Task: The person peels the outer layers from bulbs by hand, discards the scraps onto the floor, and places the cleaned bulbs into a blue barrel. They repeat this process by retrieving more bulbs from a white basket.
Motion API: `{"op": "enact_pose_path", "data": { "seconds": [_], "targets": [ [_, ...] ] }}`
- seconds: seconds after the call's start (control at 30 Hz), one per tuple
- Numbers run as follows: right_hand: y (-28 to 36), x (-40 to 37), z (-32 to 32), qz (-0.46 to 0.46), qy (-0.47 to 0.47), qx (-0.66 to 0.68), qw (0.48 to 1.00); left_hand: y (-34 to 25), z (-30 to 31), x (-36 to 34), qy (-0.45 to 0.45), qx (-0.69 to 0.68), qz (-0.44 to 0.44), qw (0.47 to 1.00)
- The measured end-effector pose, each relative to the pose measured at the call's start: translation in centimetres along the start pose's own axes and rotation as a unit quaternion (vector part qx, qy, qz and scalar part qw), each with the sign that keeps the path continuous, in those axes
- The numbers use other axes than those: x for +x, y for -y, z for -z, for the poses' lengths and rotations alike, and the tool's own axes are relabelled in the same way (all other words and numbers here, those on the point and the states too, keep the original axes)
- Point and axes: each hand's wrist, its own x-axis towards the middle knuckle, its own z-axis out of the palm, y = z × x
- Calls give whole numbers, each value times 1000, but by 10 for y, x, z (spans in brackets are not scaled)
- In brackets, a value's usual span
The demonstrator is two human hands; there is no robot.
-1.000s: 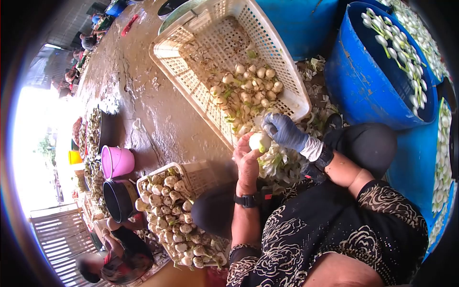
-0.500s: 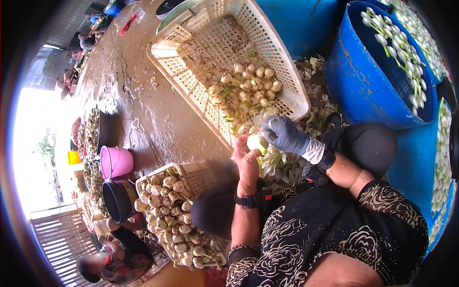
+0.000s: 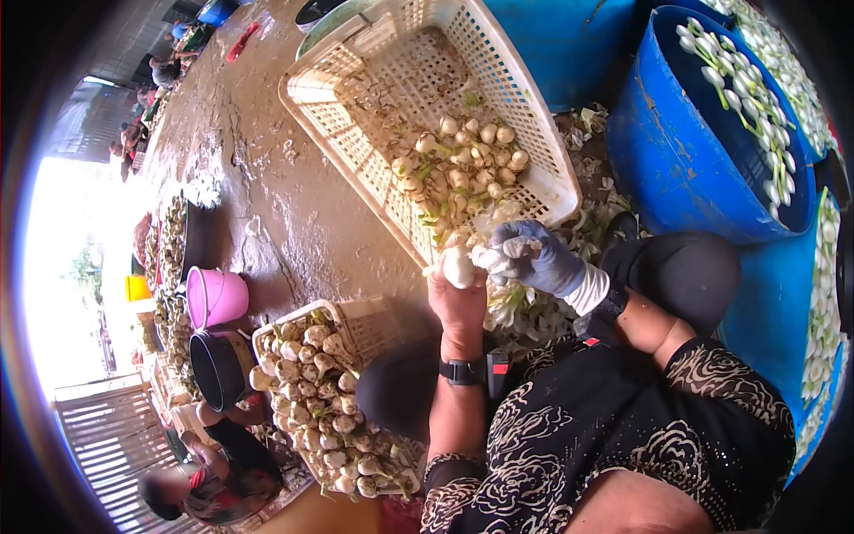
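Observation:
My left hand (image 3: 460, 307), bare with a dark band at the wrist, is closed around a smooth white onion-like bulb (image 3: 458, 267). Right beside it is my right hand (image 3: 544, 260), in a grey-blue glove over a white cuff. Its bent fingers grip pale, loose peel (image 3: 501, 258) close to the bulb. Under both hands lies a heap of whitish and green peelings (image 3: 509, 307). Just ahead, a cream plastic basket (image 3: 356, 165) holds a pile of dirty-skinned bulbs (image 3: 463, 169) at its near end.
To my left stands a crate (image 3: 360, 316) heaped with rooty bulbs. Beyond it are a black bucket (image 3: 220, 369), a pink bucket (image 3: 216, 298) and a seated person (image 3: 218, 472). A blue tub (image 3: 663, 133) with clean white bulbs (image 3: 747, 107) is at the right. The floor (image 3: 267, 178) looks wet.
The bulb has turned and moved slightly left in my left hand, away from the gloved fingers. Pale peel now shows in my right hand.

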Motion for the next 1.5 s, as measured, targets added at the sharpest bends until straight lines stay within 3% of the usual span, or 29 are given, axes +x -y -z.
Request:
{"op": "enact_pose_path", "data": {
  "seconds": [0.03,0.07,0.13,0.2,0.27,0.3,0.33,0.37,0.4,0.43,0.47,0.5,0.53,0.57,0.67,0.7,0.73,0.87,0.93,0.97,1.0,1.03,1.1,1.13,1.17,1.23,1.33,1.47,1.5],
  "targets": [
    [6,-4,-5,-1,67,33,997,-1,5,2,32,-305,103,946],
    [17,-7,-13,-16,124,-54,991,-16,9,5,61,-577,194,791],
    [41,-4,-17,-64,212,-363,905,-16,16,9,113,-601,196,767],
    [30,11,2,-59,254,-619,741,-12,16,9,76,-597,196,774],
    [18,12,4,-69,103,-763,634,-18,15,8,89,-604,174,772],
    [11,13,7,-70,105,-763,634,-21,15,8,104,-610,154,770],
    [4,15,11,95,90,-714,688,-16,15,7,102,-610,154,771],
    [2,16,10,258,72,-641,719,-13,13,6,62,-302,10,951],
    [1,16,9,258,70,-642,718,-10,11,6,14,50,-137,989],
    [0,16,7,258,103,-677,682,-9,11,1,6,212,-202,956],
    [0,17,4,256,136,-709,643,-37,8,-5,35,226,-23,973],
    [-2,18,4,229,174,-680,674,-37,4,-4,42,-56,136,988],
    [-9,19,10,158,154,-671,708,-36,-2,-2,44,-332,282,899],
    [-16,21,17,119,121,-642,748,-29,-6,0,19,-303,314,900],
    [-36,47,54,93,36,-457,884,-28,5,5,171,-268,337,886],
    [-18,60,52,81,-6,-503,860,-36,0,4,106,-238,346,901],
    [-5,76,50,5,-30,-150,988,-36,0,6,104,-240,346,901],
    [106,149,-17,228,216,107,943,-46,-1,13,54,-254,303,917],
    [103,209,7,238,172,-72,953,-55,-2,15,56,-263,265,926],
    [88,230,11,183,100,-324,923,-60,-1,17,54,-261,254,930],
    [68,252,19,122,16,-554,824,-57,0,19,53,-255,238,936],
    [29,277,50,118,15,-641,759,-53,0,16,54,-262,225,937],
    [-27,311,88,130,75,-757,637,-51,3,21,34,-249,253,934],
    [-53,328,98,66,65,-758,646,-44,5,22,21,-246,247,937],
    [-87,353,134,194,113,-753,618,-43,8,24,14,-260,250,933],
    [-110,363,143,255,139,-810,509,-40,14,25,10,-243,249,938],
    [-101,367,124,1,51,-735,676,-39,18,26,5,-242,254,936],
    [-74,337,105,124,-8,-709,695,-42,20,23,-27,-255,247,934],
    [-60,318,95,98,-30,-570,815,-41,20,22,-49,-279,244,927]
  ]
}}
